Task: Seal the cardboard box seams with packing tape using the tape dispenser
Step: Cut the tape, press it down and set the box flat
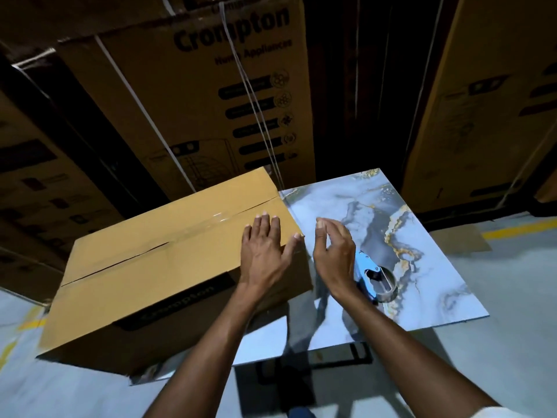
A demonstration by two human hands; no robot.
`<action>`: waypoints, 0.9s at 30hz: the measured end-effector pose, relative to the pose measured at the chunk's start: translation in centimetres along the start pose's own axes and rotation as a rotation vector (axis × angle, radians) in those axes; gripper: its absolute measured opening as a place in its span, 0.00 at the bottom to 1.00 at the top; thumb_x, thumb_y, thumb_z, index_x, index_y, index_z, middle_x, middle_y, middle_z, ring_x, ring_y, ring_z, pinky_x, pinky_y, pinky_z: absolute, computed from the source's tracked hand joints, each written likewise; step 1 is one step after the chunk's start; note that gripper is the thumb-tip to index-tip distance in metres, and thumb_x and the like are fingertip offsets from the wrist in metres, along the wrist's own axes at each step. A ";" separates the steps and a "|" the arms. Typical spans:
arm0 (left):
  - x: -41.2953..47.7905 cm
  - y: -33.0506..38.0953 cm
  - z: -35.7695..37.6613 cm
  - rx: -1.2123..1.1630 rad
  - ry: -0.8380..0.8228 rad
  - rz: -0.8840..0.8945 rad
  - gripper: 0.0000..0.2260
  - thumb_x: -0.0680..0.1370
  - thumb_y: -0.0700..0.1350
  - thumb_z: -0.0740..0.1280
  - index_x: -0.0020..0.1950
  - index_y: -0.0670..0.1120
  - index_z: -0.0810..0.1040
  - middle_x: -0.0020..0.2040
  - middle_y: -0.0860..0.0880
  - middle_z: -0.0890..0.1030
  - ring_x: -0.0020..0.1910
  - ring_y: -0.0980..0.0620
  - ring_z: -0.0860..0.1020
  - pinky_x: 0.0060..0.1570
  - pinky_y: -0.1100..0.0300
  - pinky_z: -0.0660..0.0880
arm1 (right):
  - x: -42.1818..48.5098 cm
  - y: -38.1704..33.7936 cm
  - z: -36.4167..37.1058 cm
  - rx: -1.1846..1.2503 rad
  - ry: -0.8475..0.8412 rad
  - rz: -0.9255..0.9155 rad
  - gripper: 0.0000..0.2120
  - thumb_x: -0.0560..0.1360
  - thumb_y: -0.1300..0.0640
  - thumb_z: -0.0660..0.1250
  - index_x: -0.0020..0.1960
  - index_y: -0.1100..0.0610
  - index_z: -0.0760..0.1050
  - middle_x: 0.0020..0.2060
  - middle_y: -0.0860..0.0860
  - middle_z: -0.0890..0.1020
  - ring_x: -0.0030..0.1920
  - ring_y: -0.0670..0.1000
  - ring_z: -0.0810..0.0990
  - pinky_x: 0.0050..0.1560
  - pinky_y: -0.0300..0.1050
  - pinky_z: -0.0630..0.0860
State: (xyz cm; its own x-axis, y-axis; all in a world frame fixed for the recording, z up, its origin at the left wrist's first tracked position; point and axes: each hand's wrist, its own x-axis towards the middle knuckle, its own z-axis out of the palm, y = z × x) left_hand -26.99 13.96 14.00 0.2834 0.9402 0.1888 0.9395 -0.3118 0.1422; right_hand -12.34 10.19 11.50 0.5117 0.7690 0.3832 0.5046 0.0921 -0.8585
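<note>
Pressing flat on the smooth cardboard box (pixel 168 267), the left hand (pixel 265 251) lies open; the right hand (pixel 333 251) hovers loosely open above the blue tape dispenser (pixel 373 274) on the marbled tabletop (pixel 422 236).

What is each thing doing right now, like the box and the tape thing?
Box: flaps down, seam taped partway, gap at the left end.
Tape dispenser: lying on the table, unheld.
Left hand: flat on the box top.
Right hand: over the table, loosely curled, empty.

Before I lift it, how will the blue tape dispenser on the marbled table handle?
The blue tape dispenser looks rigid, probably no flex. Its round tape roll seems to lie flat on the marbled table, so rolling is unlikely.
</note>
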 end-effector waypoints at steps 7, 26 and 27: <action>4.7 -3.3 -3.8 -0.075 0.004 0.240 0.17 0.85 0.54 0.58 0.66 0.48 0.80 0.66 0.49 0.79 0.66 0.49 0.72 0.64 0.53 0.65 | -0.6 -4.2 2.1 -0.142 -0.056 -0.161 0.17 0.82 0.58 0.60 0.68 0.62 0.76 0.64 0.57 0.80 0.64 0.55 0.78 0.65 0.47 0.72; 29.0 -12.1 -1.4 -0.212 -0.375 0.509 0.13 0.80 0.33 0.66 0.60 0.45 0.83 0.58 0.49 0.82 0.58 0.51 0.79 0.59 0.50 0.78 | 15.2 -5.6 17.4 -0.383 -0.267 0.167 0.09 0.80 0.62 0.67 0.57 0.62 0.82 0.49 0.57 0.83 0.49 0.53 0.81 0.42 0.45 0.81; 29.1 -12.3 -1.2 -0.256 -0.397 0.488 0.12 0.82 0.35 0.65 0.60 0.45 0.83 0.58 0.49 0.83 0.58 0.51 0.80 0.58 0.53 0.78 | 15.2 -5.4 17.5 -0.371 -0.271 0.174 0.08 0.80 0.61 0.67 0.56 0.62 0.83 0.48 0.57 0.83 0.47 0.54 0.82 0.41 0.47 0.81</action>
State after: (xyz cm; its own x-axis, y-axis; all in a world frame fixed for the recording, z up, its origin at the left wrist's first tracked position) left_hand -30.49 44.99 18.92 0.7582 0.6477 -0.0745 0.6250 -0.6895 0.3660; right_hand -19.47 32.42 16.04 0.4357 0.8945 0.0999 0.6665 -0.2460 -0.7038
